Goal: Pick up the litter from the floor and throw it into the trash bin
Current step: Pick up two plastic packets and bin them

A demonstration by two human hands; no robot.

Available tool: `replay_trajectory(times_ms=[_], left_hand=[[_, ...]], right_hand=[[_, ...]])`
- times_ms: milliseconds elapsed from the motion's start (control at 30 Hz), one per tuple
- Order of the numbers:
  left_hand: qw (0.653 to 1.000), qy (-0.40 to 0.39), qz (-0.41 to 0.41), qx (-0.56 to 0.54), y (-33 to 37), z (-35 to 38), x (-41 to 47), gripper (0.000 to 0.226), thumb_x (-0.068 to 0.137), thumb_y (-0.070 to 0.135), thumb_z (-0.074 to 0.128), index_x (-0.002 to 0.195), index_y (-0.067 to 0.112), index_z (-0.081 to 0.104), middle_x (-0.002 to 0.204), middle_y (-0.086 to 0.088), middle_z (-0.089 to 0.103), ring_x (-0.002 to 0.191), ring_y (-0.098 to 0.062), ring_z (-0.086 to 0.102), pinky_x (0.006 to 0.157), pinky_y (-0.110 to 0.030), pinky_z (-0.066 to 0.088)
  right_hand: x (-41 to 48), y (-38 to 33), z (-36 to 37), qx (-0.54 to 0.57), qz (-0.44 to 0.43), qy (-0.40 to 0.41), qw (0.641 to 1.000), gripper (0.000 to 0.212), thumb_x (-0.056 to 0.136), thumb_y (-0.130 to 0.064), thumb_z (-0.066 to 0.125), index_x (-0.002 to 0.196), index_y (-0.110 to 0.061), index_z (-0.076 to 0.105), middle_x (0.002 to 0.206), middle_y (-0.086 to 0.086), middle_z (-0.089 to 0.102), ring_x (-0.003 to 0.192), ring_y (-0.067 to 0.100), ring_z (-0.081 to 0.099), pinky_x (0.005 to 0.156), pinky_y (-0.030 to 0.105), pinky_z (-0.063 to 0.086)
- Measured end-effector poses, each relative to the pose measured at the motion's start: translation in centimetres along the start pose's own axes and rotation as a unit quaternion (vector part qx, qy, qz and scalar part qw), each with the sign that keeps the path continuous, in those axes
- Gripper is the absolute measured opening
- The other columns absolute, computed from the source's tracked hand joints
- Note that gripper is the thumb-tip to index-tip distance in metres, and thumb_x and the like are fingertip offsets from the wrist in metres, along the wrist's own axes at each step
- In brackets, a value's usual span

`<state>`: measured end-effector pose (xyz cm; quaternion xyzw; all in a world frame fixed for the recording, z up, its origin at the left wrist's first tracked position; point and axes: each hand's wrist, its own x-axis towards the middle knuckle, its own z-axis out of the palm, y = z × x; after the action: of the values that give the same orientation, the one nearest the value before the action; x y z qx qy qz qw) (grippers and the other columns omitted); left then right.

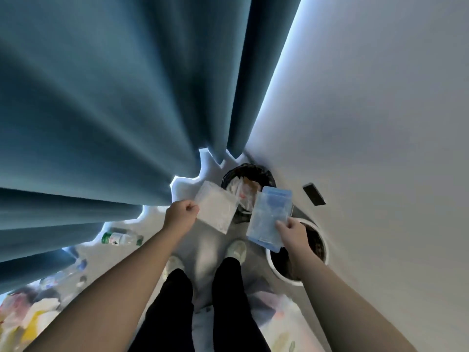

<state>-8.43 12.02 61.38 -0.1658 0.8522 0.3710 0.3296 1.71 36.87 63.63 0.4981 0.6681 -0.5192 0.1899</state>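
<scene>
**Risks.** Both packets are over or near the trash bin [265, 175], centre of the frame, but neither sits squarely above its mouth.
- The white packet [218, 209] overlaps only the bin's left rim. If let go here, it may well slide down the outside onto the floor [208, 255].
- The blue packet [269, 219] hangs between the bin and the white pot [281, 274], right of centre. A drop from this spot could land it in the pot's dark filling or in the gap between the two.
- Both packets are thin, flat and light, so in my judgement they will flutter instead of falling straight.
- The bin already holds crumpled litter close to the rim, so a flat packet may rest on top and slip off.
- The curtain [101, 110] hangs close on the left and could catch a stray packet.

**Hands.**
- The left hand [181, 212], just left of centre, is curled into a near fist and pinches the near left edge of the white packet.
- The right hand [291, 232], right of centre, pinches the lower right corner of the blue packet, with the fingers lying over its face. I cannot tell how firm the grip is.

**Task items outstanding.** A plastic bottle [121, 238] lies on the floor at centre left by the curtain hem. A blurred heap of further litter [30, 308] lies at lower left. Both are well apart from the bin.
</scene>
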Motion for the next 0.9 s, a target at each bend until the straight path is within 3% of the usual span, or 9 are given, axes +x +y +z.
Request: replay_trajectory(times_ms=[100, 200, 300, 400, 567, 667, 767, 833, 900], left_hand=[[0.999, -0.012, -0.018, 0.046, 0.8, 5.5, 5.7, 0.023, 0.088, 0.018, 0.052, 0.07, 0.006, 0.06, 0.072, -0.012, 0.064, 0.078, -0.032, 0.061, 0.062, -0.028, 0.041], [0.996, -0.01, -0.035, 0.077, 0.4, 10.4, 11.5, 0.028, 0.087, 0.019, 0.052, 0.06, 0.012, 0.053, 0.071, -0.004, 0.059, 0.08, -0.031, 0.058, 0.073, -0.031, 0.047], [0.994, -0.034, -0.025, 0.103, -0.8, 15.8, 17.5, 0.027, 0.088, 0.018, 0.049, 0.062, 0.018, 0.055, 0.085, -0.006, 0.066, 0.089, -0.031, 0.061, 0.083, -0.036, 0.05], [0.989, -0.053, -0.007, 0.141, -1.9, 20.4, 22.8, 0.02, 0.09, 0.018, 0.05, 0.077, 0.025, 0.064, 0.1, -0.007, 0.067, 0.098, -0.03, 0.06, 0.091, -0.04, 0.05], [0.982, -0.075, 0.039, 0.167, -3.6, 26.8, 30.3, 0.022, 0.093, 0.015, 0.048, 0.085, 0.008, 0.067, 0.092, -0.015, 0.065, 0.082, -0.023, 0.056, 0.071, -0.031, 0.044], [0.967, -0.056, 0.076, 0.238, -4.6, 27.5, 31.8, 0.016, 0.092, 0.019, 0.052, 0.101, 0.019, 0.066, 0.108, -0.007, 0.06, 0.101, -0.025, 0.053, 0.085, -0.033, 0.04], [0.926, 0.036, 0.187, 0.325, -5.8, 25.4, 31.9, 0.03, 0.085, 0.016, 0.059, 0.114, 0.017, 0.063, 0.132, -0.008, 0.047, 0.122, -0.03, 0.04, 0.096, -0.046, 0.035], [0.912, 0.043, 0.223, 0.341, -6.6, 23.7, 32.5, 0.037, 0.08, 0.011, 0.061, 0.117, 0.017, 0.062, 0.138, -0.01, 0.043, 0.126, -0.032, 0.038, 0.097, -0.048, 0.034], [0.913, 0.0, 0.222, 0.342, -7.4, 22.6, 33.3, 0.043, 0.08, 0.009, 0.061, 0.123, 0.017, 0.06, 0.138, -0.011, 0.044, 0.124, -0.034, 0.041, 0.097, -0.048, 0.036]], right_hand=[[7.1, 1.1, -0.6, -0.019, -0.002, 0.009, 1.0, 0.008, 0.097, -0.015, 0.051, 0.093, -0.018, 0.058, 0.101, 0.008, 0.065, 0.089, 0.02, 0.061, 0.078, 0.034, 0.051], [13.9, 2.5, 0.6, -0.017, -0.001, 0.002, 1.0, 0.01, 0.098, -0.014, 0.049, 0.103, -0.017, 0.057, 0.104, 0.005, 0.062, 0.097, 0.02, 0.06, 0.083, 0.034, 0.049], [20.7, 4.6, 2.5, -0.02, -0.009, -0.015, 1.0, 0.012, 0.099, -0.014, 0.048, 0.106, -0.019, 0.055, 0.106, 0.003, 0.061, 0.1, 0.019, 0.059, 0.085, 0.033, 0.048], [25.9, 7.1, 4.3, -0.022, -0.01, -0.018, 1.0, 0.015, 0.098, -0.014, 0.048, 0.108, -0.021, 0.057, 0.103, -0.001, 0.063, 0.1, 0.018, 0.06, 0.08, 0.03, 0.047], [32.4, 10.2, 7.2, -0.022, -0.027, -0.021, 0.999, 0.016, 0.098, -0.015, 0.049, 0.106, -0.024, 0.06, 0.105, 0.0, 0.066, 0.097, 0.017, 0.063, 0.085, 0.034, 0.052], [34.7, 11.2, 8.7, -0.054, -0.026, -0.03, 0.998, 0.014, 0.098, -0.018, 0.05, 0.105, -0.016, 0.061, 0.108, 0.015, 0.065, 0.101, 0.031, 0.062, 0.091, 0.046, 0.052], [36.0, 10.7, 10.3, -0.075, -0.011, -0.037, 0.996, 0.016, 0.097, -0.019, 0.05, 0.107, -0.011, 0.059, 0.112, 0.02, 0.062, 0.104, 0.035, 0.059, 0.093, 0.051, 0.049], [37.4, 10.0, 11.6, -0.091, -0.007, -0.034, 0.995, 0.018, 0.096, -0.016, 0.05, 0.108, -0.005, 0.056, 0.109, 0.019, 0.061, 0.101, 0.035, 0.059, 0.088, 0.046, 0.051], [39.1, 9.4, 12.9, -0.117, -0.006, -0.012, 0.993, 0.019, 0.095, -0.013, 0.049, 0.114, -0.009, 0.054, 0.109, 0.011, 0.06, 0.098, 0.029, 0.056, 0.078, 0.035, 0.045]])
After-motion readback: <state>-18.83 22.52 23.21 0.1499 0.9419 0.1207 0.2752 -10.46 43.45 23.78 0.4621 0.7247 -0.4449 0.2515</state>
